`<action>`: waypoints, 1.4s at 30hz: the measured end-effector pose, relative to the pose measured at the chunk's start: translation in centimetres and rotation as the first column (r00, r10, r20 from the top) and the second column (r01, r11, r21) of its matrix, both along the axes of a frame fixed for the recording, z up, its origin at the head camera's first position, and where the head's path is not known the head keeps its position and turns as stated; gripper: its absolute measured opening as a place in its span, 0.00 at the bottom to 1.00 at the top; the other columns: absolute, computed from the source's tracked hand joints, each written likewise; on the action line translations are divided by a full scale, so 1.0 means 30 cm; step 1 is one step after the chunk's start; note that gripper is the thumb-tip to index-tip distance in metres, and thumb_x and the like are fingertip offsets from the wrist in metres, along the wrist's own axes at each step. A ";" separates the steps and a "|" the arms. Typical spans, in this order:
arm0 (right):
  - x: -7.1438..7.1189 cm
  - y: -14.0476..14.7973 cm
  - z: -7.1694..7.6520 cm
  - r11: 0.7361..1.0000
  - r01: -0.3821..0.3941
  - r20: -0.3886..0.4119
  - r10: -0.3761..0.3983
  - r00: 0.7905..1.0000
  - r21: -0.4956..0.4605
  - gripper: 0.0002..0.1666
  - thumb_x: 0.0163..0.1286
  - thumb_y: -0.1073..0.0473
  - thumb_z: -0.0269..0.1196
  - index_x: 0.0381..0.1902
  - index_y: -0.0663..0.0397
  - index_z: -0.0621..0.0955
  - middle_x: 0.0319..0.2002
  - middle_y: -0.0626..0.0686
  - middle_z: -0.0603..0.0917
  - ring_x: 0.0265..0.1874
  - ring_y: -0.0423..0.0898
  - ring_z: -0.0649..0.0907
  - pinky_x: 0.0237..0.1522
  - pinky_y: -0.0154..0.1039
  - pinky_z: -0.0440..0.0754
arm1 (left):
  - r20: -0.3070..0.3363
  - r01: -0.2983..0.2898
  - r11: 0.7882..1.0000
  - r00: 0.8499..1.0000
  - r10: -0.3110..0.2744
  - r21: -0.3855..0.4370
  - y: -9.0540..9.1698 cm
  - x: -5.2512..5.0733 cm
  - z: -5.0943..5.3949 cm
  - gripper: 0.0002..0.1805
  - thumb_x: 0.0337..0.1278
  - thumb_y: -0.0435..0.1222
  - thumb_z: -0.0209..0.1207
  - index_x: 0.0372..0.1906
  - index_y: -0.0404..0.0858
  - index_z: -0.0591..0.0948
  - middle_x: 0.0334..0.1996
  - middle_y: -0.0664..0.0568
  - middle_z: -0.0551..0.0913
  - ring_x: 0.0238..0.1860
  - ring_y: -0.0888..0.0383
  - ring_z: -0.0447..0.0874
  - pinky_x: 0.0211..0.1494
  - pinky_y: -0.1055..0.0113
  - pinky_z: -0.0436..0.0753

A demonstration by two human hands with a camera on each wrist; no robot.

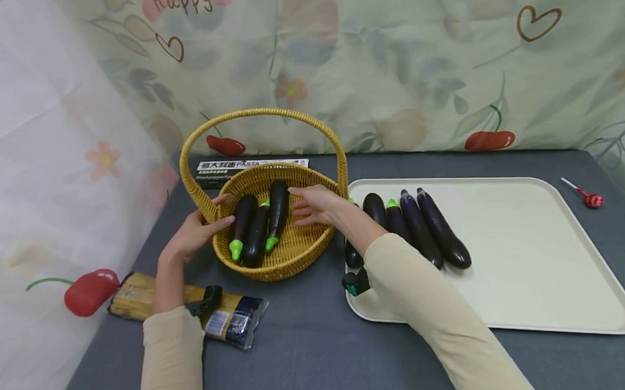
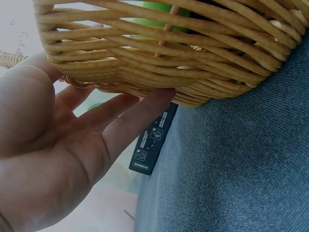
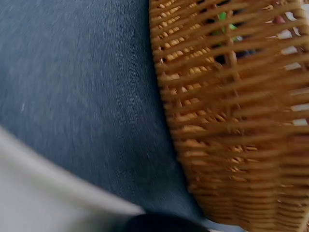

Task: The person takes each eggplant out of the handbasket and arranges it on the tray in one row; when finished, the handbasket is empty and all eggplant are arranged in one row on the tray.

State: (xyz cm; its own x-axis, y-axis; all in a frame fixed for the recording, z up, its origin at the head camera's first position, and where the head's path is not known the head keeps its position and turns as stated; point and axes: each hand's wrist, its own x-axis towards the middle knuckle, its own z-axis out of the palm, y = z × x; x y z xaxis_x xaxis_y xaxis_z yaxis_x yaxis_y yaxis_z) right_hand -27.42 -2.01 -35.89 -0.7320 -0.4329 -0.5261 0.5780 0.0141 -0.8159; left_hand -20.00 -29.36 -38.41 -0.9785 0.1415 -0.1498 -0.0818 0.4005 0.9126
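Three dark eggplants lie side by side in a yellow wicker basket (image 1: 296, 267) with a tall arched handle. The left hand (image 1: 198, 231) grips the basket's left side, its thumb over the rim near the leftmost eggplant (image 1: 243, 215). In the left wrist view, fingers (image 2: 120, 121) of that hand reach under the woven wall. My right hand (image 1: 317, 207) is inside the basket's right side, fingers extended beside the rightmost eggplant (image 1: 277, 211) and holding nothing. The middle eggplant (image 1: 256, 236) lies between these two. Only the basket's wall (image 3: 231, 121) shows in the right wrist view; the right hand is hidden there.
Several eggplants (image 1: 444, 230) lie on the left part of a cream tray (image 1: 550, 258), partly behind the right forearm. A black pasta box (image 1: 214, 176) is behind the basket. A pasta bag (image 1: 228, 316) lies under the left forearm. One red lollipop (image 1: 592, 199) is right of the tray.
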 end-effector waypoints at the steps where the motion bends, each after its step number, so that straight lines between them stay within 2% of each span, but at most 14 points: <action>1: -0.002 -0.008 -0.005 1.000 0.011 0.006 -0.011 1.000 -0.003 0.34 0.75 0.53 0.53 0.73 0.56 0.57 0.66 0.67 0.63 0.64 0.60 0.66 0.55 0.50 0.72 | -0.003 -0.001 1.000 1.000 0.001 -0.002 0.000 0.001 0.000 0.39 0.65 0.47 0.58 0.76 0.48 0.54 0.59 0.38 0.67 0.45 0.51 0.68 0.45 0.63 0.70; 4: -0.008 -0.025 -0.019 0.999 0.037 0.026 -0.036 0.999 -0.008 0.37 0.75 0.52 0.53 0.74 0.56 0.54 0.67 0.67 0.62 0.64 0.60 0.66 0.56 0.50 0.71 | -0.001 0.001 1.000 1.000 -0.001 0.000 0.000 0.004 0.000 0.39 0.65 0.47 0.57 0.76 0.48 0.54 0.60 0.36 0.66 0.47 0.50 0.67 0.46 0.61 0.68; 6: -0.011 -0.032 -0.029 0.998 0.059 0.047 -0.058 0.997 -0.017 0.37 0.75 0.51 0.53 0.75 0.54 0.53 0.67 0.67 0.61 0.64 0.60 0.66 0.56 0.51 0.71 | 0.000 0.004 1.000 1.000 -0.004 0.000 0.002 0.006 0.000 0.39 0.65 0.47 0.57 0.76 0.48 0.53 0.65 0.37 0.63 0.54 0.49 0.67 0.50 0.59 0.69; 9: -0.016 -0.038 -0.036 0.995 0.090 0.073 -0.087 0.994 -0.038 0.38 0.75 0.49 0.52 0.75 0.53 0.52 0.67 0.67 0.62 0.64 0.60 0.66 0.55 0.53 0.72 | 0.006 0.002 1.000 1.000 -0.002 0.011 0.004 0.006 0.002 0.39 0.65 0.46 0.58 0.76 0.49 0.54 0.67 0.37 0.62 0.60 0.46 0.65 0.54 0.56 0.69; 15: -0.019 -0.051 -0.040 0.992 0.090 0.107 -0.080 0.991 -0.092 0.36 0.75 0.53 0.53 0.73 0.62 0.56 0.67 0.67 0.61 0.65 0.61 0.64 0.55 0.57 0.70 | 0.009 -0.006 0.999 1.000 0.006 0.038 0.004 0.006 0.008 0.39 0.65 0.45 0.58 0.76 0.48 0.53 0.69 0.37 0.59 0.63 0.45 0.61 0.58 0.52 0.66; 20: -0.016 -0.063 -0.041 0.996 0.055 0.075 -0.050 0.996 -0.067 0.33 0.74 0.57 0.54 0.71 0.61 0.59 0.68 0.67 0.61 0.65 0.60 0.65 0.56 0.55 0.71 | 0.016 -0.003 0.999 1.000 0.002 0.033 -0.001 0.005 0.010 0.38 0.66 0.44 0.57 0.76 0.49 0.53 0.70 0.38 0.57 0.64 0.46 0.61 0.58 0.53 0.66; 26: -0.009 -0.070 -0.043 0.999 0.034 0.041 -0.034 0.999 -0.009 0.31 0.73 0.56 0.56 0.70 0.60 0.62 0.65 0.65 0.66 0.62 0.58 0.70 0.54 0.54 0.72 | 0.026 -0.003 1.000 1.000 0.003 0.020 0.004 0.002 0.012 0.38 0.66 0.44 0.57 0.76 0.51 0.53 0.66 0.37 0.61 0.53 0.48 0.65 0.47 0.64 0.70; 32: -0.006 -0.082 -0.046 1.000 -0.001 0.010 0.000 1.000 0.017 0.29 0.74 0.58 0.54 0.70 0.58 0.64 0.63 0.64 0.68 0.60 0.57 0.72 0.54 0.52 0.73 | 0.033 -0.003 0.999 0.999 0.002 0.039 0.008 0.004 0.019 0.38 0.66 0.44 0.57 0.76 0.50 0.53 0.68 0.37 0.60 0.60 0.46 0.65 0.49 0.65 0.73; 36: -0.001 -0.094 -0.044 0.996 -0.047 -0.046 0.051 0.998 0.079 0.31 0.74 0.57 0.55 0.72 0.54 0.62 0.62 0.63 0.70 0.58 0.56 0.73 0.54 0.51 0.73 | 0.041 -0.008 0.999 0.999 0.006 0.043 0.009 0.005 0.022 0.39 0.66 0.44 0.57 0.76 0.51 0.53 0.67 0.36 0.61 0.59 0.45 0.66 0.48 0.66 0.75; 42: 0.008 -0.118 -0.048 0.983 -0.079 -0.084 0.095 0.992 0.168 0.33 0.71 0.57 0.60 0.70 0.54 0.64 0.58 0.61 0.74 0.55 0.55 0.76 0.49 0.50 0.77 | 0.053 -0.014 0.999 0.999 0.011 0.045 0.010 0.004 0.024 0.39 0.65 0.45 0.58 0.76 0.51 0.52 0.66 0.36 0.63 0.58 0.44 0.69 0.48 0.66 0.76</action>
